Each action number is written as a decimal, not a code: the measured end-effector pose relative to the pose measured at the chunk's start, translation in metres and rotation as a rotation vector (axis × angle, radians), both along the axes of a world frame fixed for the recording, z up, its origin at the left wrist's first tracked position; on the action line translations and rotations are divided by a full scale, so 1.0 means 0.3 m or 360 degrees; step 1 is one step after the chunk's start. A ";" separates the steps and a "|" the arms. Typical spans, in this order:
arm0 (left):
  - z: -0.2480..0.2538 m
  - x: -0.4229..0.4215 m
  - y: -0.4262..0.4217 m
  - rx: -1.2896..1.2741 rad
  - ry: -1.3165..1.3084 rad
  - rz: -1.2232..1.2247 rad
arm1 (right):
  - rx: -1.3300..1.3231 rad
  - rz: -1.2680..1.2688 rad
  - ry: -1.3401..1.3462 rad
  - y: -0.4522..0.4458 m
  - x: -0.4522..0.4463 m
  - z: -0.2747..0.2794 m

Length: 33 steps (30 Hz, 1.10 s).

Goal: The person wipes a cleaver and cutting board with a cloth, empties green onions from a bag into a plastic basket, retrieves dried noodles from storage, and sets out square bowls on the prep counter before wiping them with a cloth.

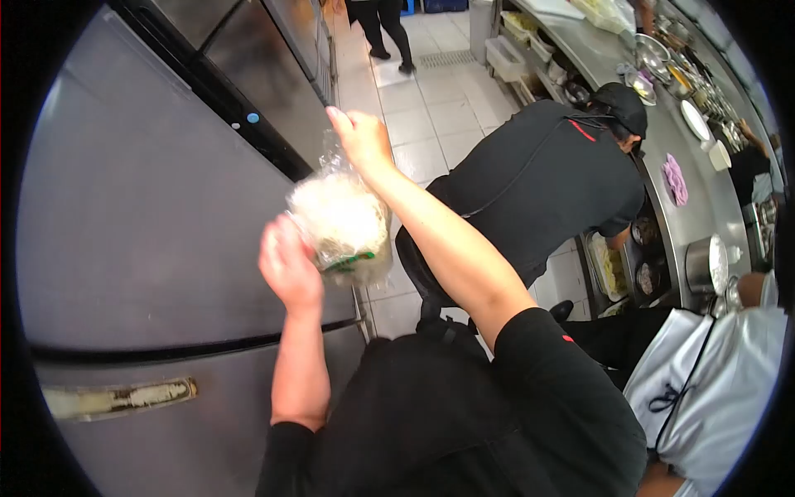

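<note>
Evidently, the clear plastic bag of pale food (344,219) hangs between both hands, beside the grey metal door (166,199). The right hand (362,142) pinches its gathered top; the left hand (290,261), blurred and half-curled, touches its side, its grip unclear.

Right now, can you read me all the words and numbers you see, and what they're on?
None can be read for sure.
Green print on the clear bag: too blurred.
Red mark on the bending person's black shirt: too small.
Red mark on your black sleeve: too small.
Blue round spot: too small.
</note>
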<state>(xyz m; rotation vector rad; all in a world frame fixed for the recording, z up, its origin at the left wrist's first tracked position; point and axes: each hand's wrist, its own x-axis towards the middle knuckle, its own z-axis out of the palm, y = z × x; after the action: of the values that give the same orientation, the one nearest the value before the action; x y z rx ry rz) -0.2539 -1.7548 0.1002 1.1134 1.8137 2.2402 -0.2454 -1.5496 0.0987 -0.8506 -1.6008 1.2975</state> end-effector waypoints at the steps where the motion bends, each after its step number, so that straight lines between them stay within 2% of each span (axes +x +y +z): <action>1: 0.058 -0.035 0.074 -0.0064 -0.0196 0.0193 | 0.0128 0.0058 -0.0027 0.022 -0.018 -0.012; 3: 0.069 -0.176 0.212 0.0248 -0.0295 0.0061 | 0.0087 0.0055 0.0123 0.122 -0.070 -0.019; 5: 0.071 -0.271 0.334 0.0308 -0.0315 0.0066 | -0.0190 0.0041 0.0256 0.229 -0.068 -0.027; 6: 0.068 -0.311 0.384 0.0360 -0.0352 0.0069 | -0.0128 0.0019 0.0213 0.294 -0.072 -0.052; 9: 0.047 -0.394 0.584 0.0389 -0.0382 -0.0056 | -0.0209 0.0029 0.0097 0.481 -0.044 -0.108; 13: 0.001 -0.492 0.858 0.0276 -0.0651 -0.0220 | -0.0414 -0.0081 0.0044 0.680 0.012 -0.140; 15: -0.036 -0.538 1.007 0.0227 -0.0723 -0.0364 | 0.0341 -0.0693 -0.0397 0.760 0.026 -0.165; 16: -0.059 -0.560 1.077 0.0147 -0.0742 -0.0399 | 0.0320 -0.0761 -0.0436 0.786 0.027 -0.146; 18: -0.095 -0.578 1.203 -0.0005 -0.0769 -0.0439 | 0.0622 -0.0721 -0.0307 0.822 0.029 -0.101; 20: -0.119 -0.599 1.300 -0.0043 -0.0811 -0.0612 | 0.0430 -0.0264 -0.0402 0.825 -0.018 -0.067; 23: -0.125 -0.644 1.413 -0.0027 -0.0824 -0.0794 | 0.0493 -0.0194 -0.0466 0.830 -0.102 -0.140; 26: -0.095 -0.714 1.496 -0.0105 -0.0819 -0.0621 | 0.0629 0.0022 -0.1347 0.885 -0.060 -0.190; 27: -0.107 -0.749 1.515 -0.0086 -0.0829 -0.0630 | 0.0644 0.0013 -0.1363 0.910 -0.028 -0.168; 29: -0.137 -0.835 1.583 -0.0012 -0.0652 -0.0653 | 0.0186 0.0129 -0.1426 0.959 0.014 -0.117; 30: -0.124 -0.854 1.612 0.0007 -0.0702 -0.0674 | 0.0059 0.0167 -0.1453 0.980 0.020 -0.080; 33: -0.116 -0.874 1.712 -0.0092 -0.0733 -0.0698 | -0.0027 0.0030 -0.1457 1.033 -0.033 -0.026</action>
<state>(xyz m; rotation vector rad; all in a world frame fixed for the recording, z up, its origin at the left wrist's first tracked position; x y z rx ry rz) -0.5162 -1.2411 0.0654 0.7968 1.2967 1.9611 -0.2553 -1.2396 0.0909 -1.5819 -2.2780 0.9637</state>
